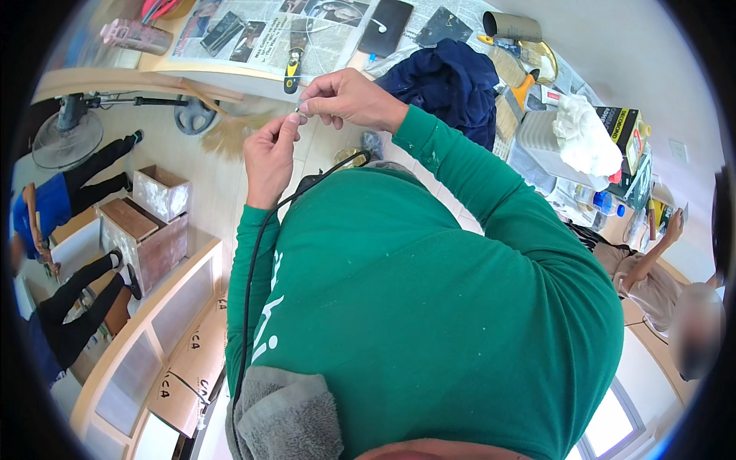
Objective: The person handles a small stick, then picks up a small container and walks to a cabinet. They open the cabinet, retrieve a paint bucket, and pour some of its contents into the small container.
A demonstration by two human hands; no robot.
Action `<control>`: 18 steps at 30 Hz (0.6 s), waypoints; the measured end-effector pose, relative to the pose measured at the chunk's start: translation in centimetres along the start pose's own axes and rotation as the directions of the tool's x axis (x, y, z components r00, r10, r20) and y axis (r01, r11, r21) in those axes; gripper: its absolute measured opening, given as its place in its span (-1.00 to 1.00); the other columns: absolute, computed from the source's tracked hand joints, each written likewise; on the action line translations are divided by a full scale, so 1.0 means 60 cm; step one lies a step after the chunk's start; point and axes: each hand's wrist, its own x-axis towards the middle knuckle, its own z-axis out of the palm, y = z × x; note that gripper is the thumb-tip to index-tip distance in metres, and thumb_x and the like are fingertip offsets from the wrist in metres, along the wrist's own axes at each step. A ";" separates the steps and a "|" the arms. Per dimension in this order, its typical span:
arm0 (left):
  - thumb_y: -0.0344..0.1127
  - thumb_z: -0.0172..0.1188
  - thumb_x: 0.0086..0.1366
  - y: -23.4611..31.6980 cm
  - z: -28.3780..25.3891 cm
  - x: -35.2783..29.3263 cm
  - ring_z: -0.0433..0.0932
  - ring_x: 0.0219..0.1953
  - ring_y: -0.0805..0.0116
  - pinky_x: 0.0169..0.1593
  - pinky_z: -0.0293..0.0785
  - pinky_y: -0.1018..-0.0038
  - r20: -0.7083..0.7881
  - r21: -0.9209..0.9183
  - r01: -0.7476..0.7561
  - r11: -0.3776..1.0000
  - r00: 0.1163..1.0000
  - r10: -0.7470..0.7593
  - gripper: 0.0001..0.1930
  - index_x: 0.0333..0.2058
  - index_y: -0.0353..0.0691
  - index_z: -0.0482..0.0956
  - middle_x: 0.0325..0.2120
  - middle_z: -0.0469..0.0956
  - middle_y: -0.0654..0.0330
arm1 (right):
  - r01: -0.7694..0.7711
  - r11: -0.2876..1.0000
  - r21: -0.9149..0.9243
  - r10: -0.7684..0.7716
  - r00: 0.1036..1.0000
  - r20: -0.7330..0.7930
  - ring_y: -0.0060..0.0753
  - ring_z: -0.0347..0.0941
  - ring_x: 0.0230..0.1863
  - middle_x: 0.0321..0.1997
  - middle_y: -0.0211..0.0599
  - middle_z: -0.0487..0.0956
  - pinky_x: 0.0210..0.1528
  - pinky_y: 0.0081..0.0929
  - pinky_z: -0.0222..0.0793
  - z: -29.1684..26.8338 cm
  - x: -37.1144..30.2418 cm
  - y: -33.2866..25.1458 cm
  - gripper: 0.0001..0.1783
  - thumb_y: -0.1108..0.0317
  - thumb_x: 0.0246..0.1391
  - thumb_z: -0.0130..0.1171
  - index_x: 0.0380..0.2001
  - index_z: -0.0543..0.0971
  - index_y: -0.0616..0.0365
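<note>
My left hand [267, 162] and my right hand [354, 98] meet fingertip to fingertip just off the table's near edge. Between the pinched fingers is a small, greyish thing [300, 110], mostly hidden and too small to name. Both hands are closed. Just beyond them, a tool with a yellow and black handle [292, 70] lies on the newspaper [264, 54], its handle toward me. To the right of my right hand is a bunched navy cloth [445, 86]. A dark phone [387, 29] with a white earbud on it rests farther back.
Brushes [524, 90], a white tub [538, 139] and bottles [606, 202] crowd the table's right side. A broom head [224, 135] and a fan [69, 138] stand at left. People work at far left and right. A black cable [257, 261] runs down my front.
</note>
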 end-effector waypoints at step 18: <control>-0.18 0.28 0.47 0.027 -0.005 -0.016 0.38 -0.48 0.60 -0.40 0.33 0.54 -0.046 0.179 -0.020 0.984 0.999 0.029 -0.70 -0.18 -0.37 0.75 -0.53 0.51 0.35 | -0.024 0.993 -0.116 0.020 0.999 -0.030 -0.64 0.49 -0.46 -0.48 -0.49 0.62 -0.41 -0.58 0.44 0.003 -0.010 -0.025 -0.63 0.05 0.17 0.40 -0.35 0.75 0.21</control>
